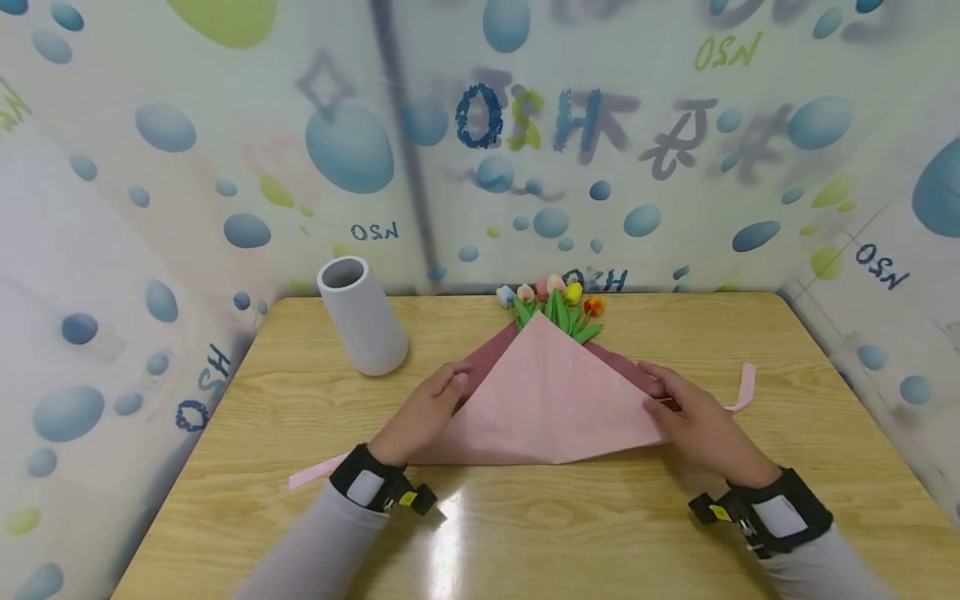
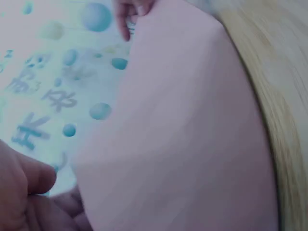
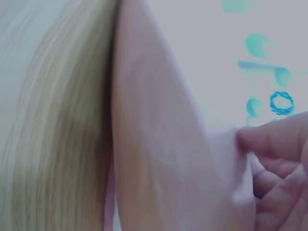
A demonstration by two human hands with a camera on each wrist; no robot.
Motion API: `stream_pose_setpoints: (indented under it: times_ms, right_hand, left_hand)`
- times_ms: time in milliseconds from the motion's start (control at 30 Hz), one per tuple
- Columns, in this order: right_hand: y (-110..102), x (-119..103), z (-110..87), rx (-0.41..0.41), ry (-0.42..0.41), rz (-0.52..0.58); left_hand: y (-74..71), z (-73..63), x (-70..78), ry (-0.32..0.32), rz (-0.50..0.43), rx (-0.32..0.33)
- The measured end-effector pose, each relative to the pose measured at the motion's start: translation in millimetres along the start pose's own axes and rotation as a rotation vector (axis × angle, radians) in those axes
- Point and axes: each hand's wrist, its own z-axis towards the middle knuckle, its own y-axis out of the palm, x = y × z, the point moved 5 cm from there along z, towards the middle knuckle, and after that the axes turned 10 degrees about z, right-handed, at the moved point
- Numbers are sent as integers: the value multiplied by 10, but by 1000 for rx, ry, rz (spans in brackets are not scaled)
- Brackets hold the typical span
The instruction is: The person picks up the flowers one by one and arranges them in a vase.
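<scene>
A sheet of pink wrapping paper [image 1: 555, 400], dark pink on its inner side, is folded up over a bunch of tulips [image 1: 555, 304]. The blossoms and green leaves show above its pointed top; the stems are hidden. At the paper's left side, my left hand [image 1: 427, 408] holds the edge, with fingers partly behind the sheet [image 2: 183, 115] in the left wrist view. On the opposite side my right hand [image 1: 693, 425] pinches the paper's edge between thumb and fingers. A pink ribbon [image 1: 744, 387] comes out from beneath the paper at both sides.
A white vase [image 1: 363, 317] stands at the back left of the wooden table [image 1: 570, 533]. Behind the table's far edge hangs a patterned cloth [image 1: 450, 208] with blue and green dots.
</scene>
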Motion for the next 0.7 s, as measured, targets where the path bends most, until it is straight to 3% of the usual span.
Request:
stream_pose_setpoints:
  times_ms: [67,133,267,433,567,700]
  right_hand:
    - [-47,3,-56,-31,12,77]
    - [-79,17,-113,-70,6,164]
    - [-106,71,-212,-157,20,274]
    - [-70,128,-261,-246,-4,160]
    - [14,137,-264,-266,-110,-15]
    - [109,163,-259,-275,-141,-199]
  left_hand:
    - [-25,-31,-33,-19,-55,-68]
    - [-37,-69,-63,2,-41,-145]
    - [-50,-162,-112,114,112,-247]
    - [-8,-283,-133,227,327,-247]
    - [63,-353,-137,267,514,-222]
    - [145,-390,-131,249,541,-270]
